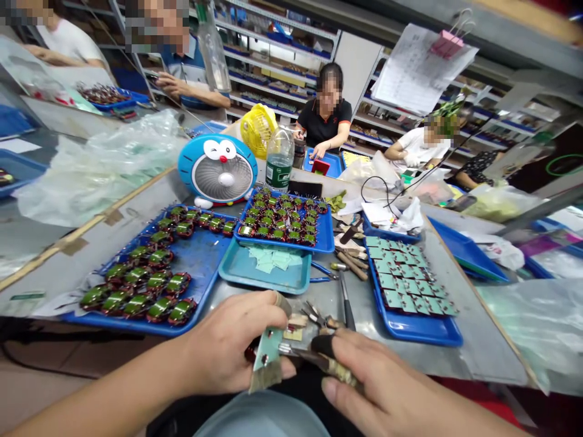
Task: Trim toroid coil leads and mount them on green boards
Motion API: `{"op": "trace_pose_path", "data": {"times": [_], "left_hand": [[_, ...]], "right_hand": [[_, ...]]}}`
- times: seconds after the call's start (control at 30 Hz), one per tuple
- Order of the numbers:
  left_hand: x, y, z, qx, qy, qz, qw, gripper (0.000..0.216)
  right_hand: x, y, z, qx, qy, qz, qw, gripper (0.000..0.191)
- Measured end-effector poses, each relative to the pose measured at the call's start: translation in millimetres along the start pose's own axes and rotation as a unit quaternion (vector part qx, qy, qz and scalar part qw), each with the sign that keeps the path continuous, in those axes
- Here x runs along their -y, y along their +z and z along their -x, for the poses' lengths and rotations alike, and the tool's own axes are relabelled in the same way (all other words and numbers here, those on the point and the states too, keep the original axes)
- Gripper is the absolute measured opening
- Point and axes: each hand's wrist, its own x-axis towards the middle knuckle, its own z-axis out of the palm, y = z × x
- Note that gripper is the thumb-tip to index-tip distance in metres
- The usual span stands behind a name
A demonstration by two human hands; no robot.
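Observation:
My left hand (228, 340) is closed around a coil assembly with a light green board (268, 347) on its face, tilted over my lap. Dark leads poke through the board, and the coil behind it is mostly hidden by my fingers. Gripped in my right hand (378, 370) is a metal-tipped hand tool (310, 355) with a wrapped handle; its exact kind is unclear. The tool's tip meets the board's right edge. Finger covers show on both hands. Below them is a translucent, rounded bluish object (264, 416).
Blue trays hold green-cored coils at left (207, 303) and middle (325, 240), and board-topped coils at right (423, 334). A teal tray (264, 282) holds loose boards. Pliers (325, 273) and a hammer-like tool (347, 303) lie between. Beyond stand a blue fan (218, 170), bottle (279, 161) and co-workers.

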Motion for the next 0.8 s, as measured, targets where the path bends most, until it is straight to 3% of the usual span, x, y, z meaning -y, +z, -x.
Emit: {"op": "trace_pose_path", "data": {"times": [0.17,0.8], "left_hand": [[0,-1,3,0.005,0.008,-0.01,1.0,0.038],[-5,-3,10,-0.02,0.012,-0.029,0.999,0.03]], "right_hand": [[7,-4,-1,0.012,0.012,0.044,0.999,0.009],[19,-5,-5,0.033,0.016,0.069,0.997,0.01]]}}
